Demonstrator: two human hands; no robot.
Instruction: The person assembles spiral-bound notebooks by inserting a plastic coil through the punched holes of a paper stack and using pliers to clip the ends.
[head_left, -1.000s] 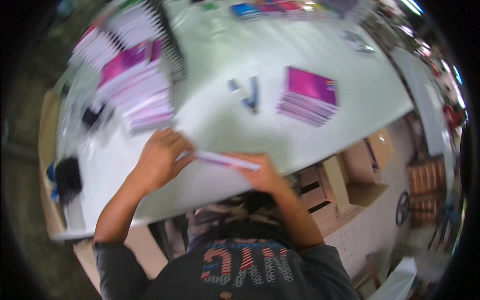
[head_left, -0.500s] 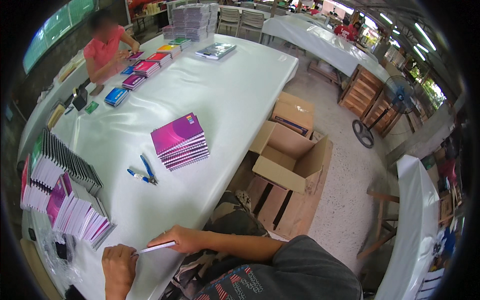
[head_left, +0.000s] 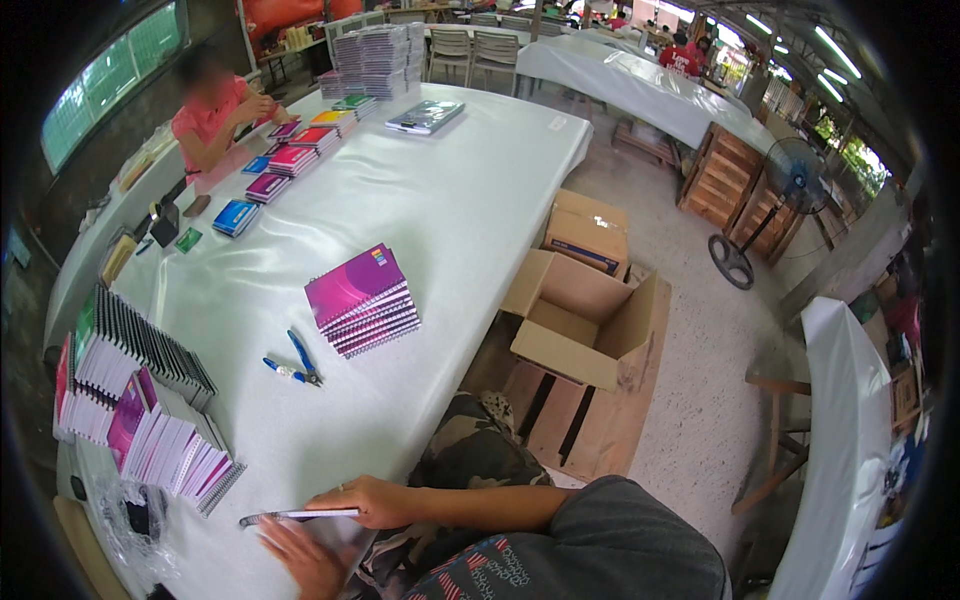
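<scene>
A thin spiral notebook [head_left: 310,515] is seen almost edge-on at the table's near edge. My right hand [head_left: 372,500] grips its right end, fingers closed round the cover. Below the notebook, my left hand [head_left: 305,560] is slightly blurred, with fingers stretched out and apart beside the spine end. Farther up the table lies a neat pile of purple spiral notebooks [head_left: 362,300]. Blue-handled pliers [head_left: 293,362] rest with handles spread, left of that pile. Purple notebooks [head_left: 175,440] lean in a row to the left of my hands.
Black-spined notebooks [head_left: 145,345] and crumpled clear plastic [head_left: 135,525] occupy the table's left side. Across the table a person in pink [head_left: 215,125] handles small notebooks near coloured piles [head_left: 295,158]. To the right, an open carton [head_left: 570,320] sits on a wooden pallet; a fan [head_left: 795,178] stands beyond.
My left hand has let go of the notebook's spine end and moved right and down, its fingers opening. My right hand keeps its grip. The view has shifted slightly.
</scene>
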